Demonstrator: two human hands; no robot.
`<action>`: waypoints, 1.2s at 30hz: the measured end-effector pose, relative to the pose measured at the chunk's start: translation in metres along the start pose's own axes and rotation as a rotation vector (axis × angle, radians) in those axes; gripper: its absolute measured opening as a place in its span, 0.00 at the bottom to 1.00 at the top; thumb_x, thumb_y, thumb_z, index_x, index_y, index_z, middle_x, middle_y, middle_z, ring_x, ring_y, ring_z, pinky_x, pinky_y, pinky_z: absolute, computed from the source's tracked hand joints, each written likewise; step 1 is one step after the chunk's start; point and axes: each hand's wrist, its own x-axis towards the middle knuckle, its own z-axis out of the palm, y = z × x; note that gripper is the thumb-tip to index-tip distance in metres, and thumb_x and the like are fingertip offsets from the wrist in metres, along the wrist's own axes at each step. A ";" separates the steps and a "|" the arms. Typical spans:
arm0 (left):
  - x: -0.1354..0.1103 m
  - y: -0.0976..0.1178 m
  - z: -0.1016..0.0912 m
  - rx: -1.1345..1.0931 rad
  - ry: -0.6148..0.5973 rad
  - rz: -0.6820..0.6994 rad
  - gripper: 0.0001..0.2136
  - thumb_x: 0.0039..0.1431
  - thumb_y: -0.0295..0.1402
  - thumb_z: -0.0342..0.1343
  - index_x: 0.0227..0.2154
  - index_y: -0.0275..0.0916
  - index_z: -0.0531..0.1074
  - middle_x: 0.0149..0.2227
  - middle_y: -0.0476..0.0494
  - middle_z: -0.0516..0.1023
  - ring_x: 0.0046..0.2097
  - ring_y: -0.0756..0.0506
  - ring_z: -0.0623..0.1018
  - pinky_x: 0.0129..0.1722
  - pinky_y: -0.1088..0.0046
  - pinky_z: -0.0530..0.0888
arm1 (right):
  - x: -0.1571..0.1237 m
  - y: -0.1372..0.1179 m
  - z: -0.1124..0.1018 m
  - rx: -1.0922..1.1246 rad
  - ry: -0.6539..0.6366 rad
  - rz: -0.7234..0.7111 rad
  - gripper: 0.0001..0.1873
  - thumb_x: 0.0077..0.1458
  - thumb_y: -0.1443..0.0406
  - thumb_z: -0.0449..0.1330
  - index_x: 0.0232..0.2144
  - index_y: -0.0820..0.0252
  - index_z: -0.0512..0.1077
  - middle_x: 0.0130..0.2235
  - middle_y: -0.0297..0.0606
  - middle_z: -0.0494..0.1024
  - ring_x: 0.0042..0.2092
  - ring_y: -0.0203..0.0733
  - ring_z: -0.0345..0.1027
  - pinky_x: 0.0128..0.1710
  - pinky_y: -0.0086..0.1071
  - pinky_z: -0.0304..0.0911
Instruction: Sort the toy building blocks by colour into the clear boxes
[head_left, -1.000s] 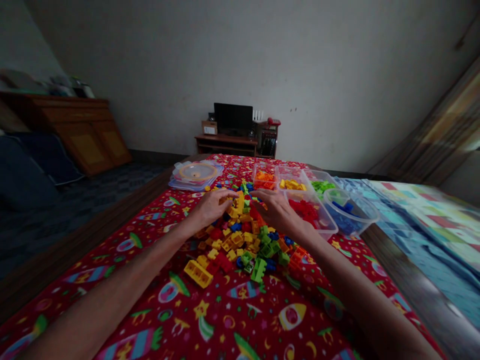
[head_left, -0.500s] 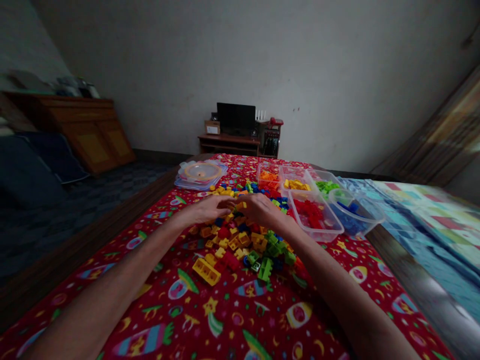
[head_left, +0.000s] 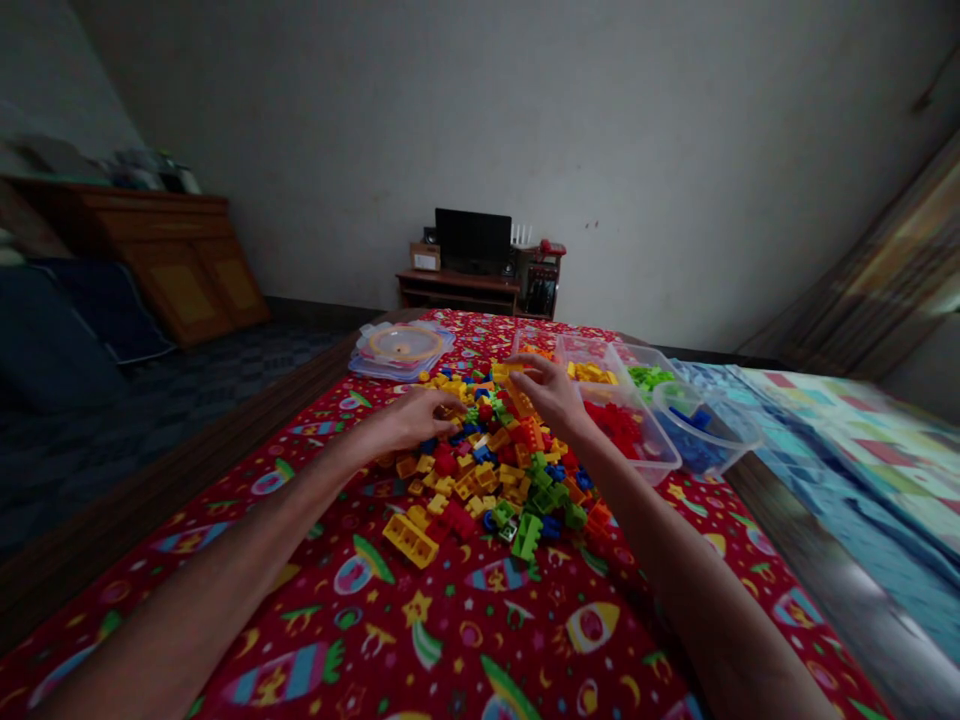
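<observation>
A loose pile of toy building bricks (head_left: 480,480) in yellow, red, green, blue and orange lies on the red patterned tablecloth (head_left: 442,640). Over the pile's left side rests my left hand (head_left: 420,415), thumb and fingers apart with nothing visible between them. My right hand (head_left: 555,395) is above the far right part of the pile. Between its thumb and index finger shows a yellow building brick (head_left: 504,371), partly covered by the fingers. An orange brick (head_left: 530,433) lies just below that hand.
Clear boxes on the right hold sorted bricks: red bricks (head_left: 615,428), yellow bricks (head_left: 592,373), green bricks (head_left: 649,378) and orange bricks (head_left: 537,352). A round clear tub (head_left: 739,440) contains blue ones. Stacked plastic lids (head_left: 397,350) lie at the far left. A bed (head_left: 832,450) adjoins the table's right.
My right hand has moved right and away from my left hand, bringing a yellow brick up with it. The left hand stays almost in place. More of the pile's middle shows.
</observation>
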 end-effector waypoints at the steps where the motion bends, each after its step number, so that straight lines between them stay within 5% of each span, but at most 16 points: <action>1: 0.001 -0.001 0.000 -0.045 0.022 -0.010 0.18 0.44 0.43 0.60 0.37 0.40 0.79 0.39 0.44 0.82 0.41 0.38 0.79 0.46 0.63 0.74 | 0.000 -0.001 0.000 0.012 0.006 0.010 0.16 0.52 0.62 0.54 0.42 0.63 0.71 0.23 0.28 0.68 0.22 0.30 0.59 0.22 0.23 0.52; 5: 0.003 0.000 -0.002 -0.354 0.087 -0.009 0.26 0.40 0.45 0.62 0.42 0.36 0.75 0.43 0.40 0.80 0.44 0.38 0.79 0.45 0.61 0.75 | -0.002 -0.006 0.001 -0.033 0.044 0.038 0.14 0.48 0.66 0.53 0.38 0.62 0.71 0.21 0.25 0.64 0.19 0.27 0.50 0.20 0.23 0.46; 9: 0.002 0.005 -0.002 -0.546 0.061 -0.001 0.29 0.40 0.41 0.64 0.48 0.36 0.71 0.43 0.40 0.79 0.45 0.40 0.78 0.44 0.63 0.75 | -0.003 -0.008 0.002 -0.099 0.032 0.082 0.15 0.46 0.68 0.51 0.37 0.62 0.70 0.19 0.24 0.63 0.19 0.29 0.52 0.21 0.24 0.48; 16: -0.002 0.020 0.006 -0.676 0.126 -0.018 0.32 0.41 0.39 0.64 0.53 0.36 0.67 0.40 0.42 0.78 0.38 0.45 0.79 0.37 0.69 0.76 | -0.006 -0.008 0.005 -0.314 -0.006 -0.001 0.14 0.52 0.66 0.53 0.40 0.61 0.72 0.21 0.27 0.66 0.25 0.33 0.60 0.28 0.27 0.56; 21: -0.004 0.032 0.011 -0.734 0.142 -0.064 0.34 0.39 0.39 0.66 0.52 0.35 0.67 0.31 0.47 0.79 0.32 0.46 0.79 0.30 0.73 0.75 | -0.011 -0.011 0.013 -0.363 -0.128 -0.158 0.17 0.56 0.62 0.56 0.47 0.60 0.72 0.36 0.37 0.77 0.36 0.38 0.69 0.39 0.32 0.62; 26: -0.004 0.037 0.019 -0.730 0.142 -0.138 0.33 0.39 0.35 0.65 0.53 0.35 0.67 0.24 0.53 0.76 0.26 0.49 0.77 0.26 0.77 0.73 | -0.015 -0.015 0.018 -0.392 -0.238 -0.149 0.25 0.49 0.62 0.64 0.51 0.57 0.69 0.38 0.36 0.77 0.39 0.40 0.70 0.38 0.31 0.61; 31: -0.011 0.040 0.019 -0.796 0.066 -0.143 0.35 0.41 0.36 0.65 0.56 0.34 0.66 0.24 0.52 0.77 0.28 0.48 0.78 0.31 0.74 0.76 | -0.015 -0.013 0.017 -0.406 -0.234 -0.180 0.17 0.46 0.65 0.64 0.41 0.56 0.72 0.33 0.31 0.75 0.36 0.37 0.68 0.35 0.28 0.60; 36: -0.012 0.034 0.001 -0.746 -0.068 -0.096 0.30 0.45 0.41 0.65 0.53 0.37 0.69 0.35 0.43 0.81 0.40 0.43 0.80 0.42 0.67 0.77 | -0.008 -0.007 0.009 -0.314 -0.209 -0.138 0.10 0.46 0.64 0.63 0.34 0.58 0.70 0.28 0.29 0.72 0.31 0.34 0.65 0.31 0.27 0.59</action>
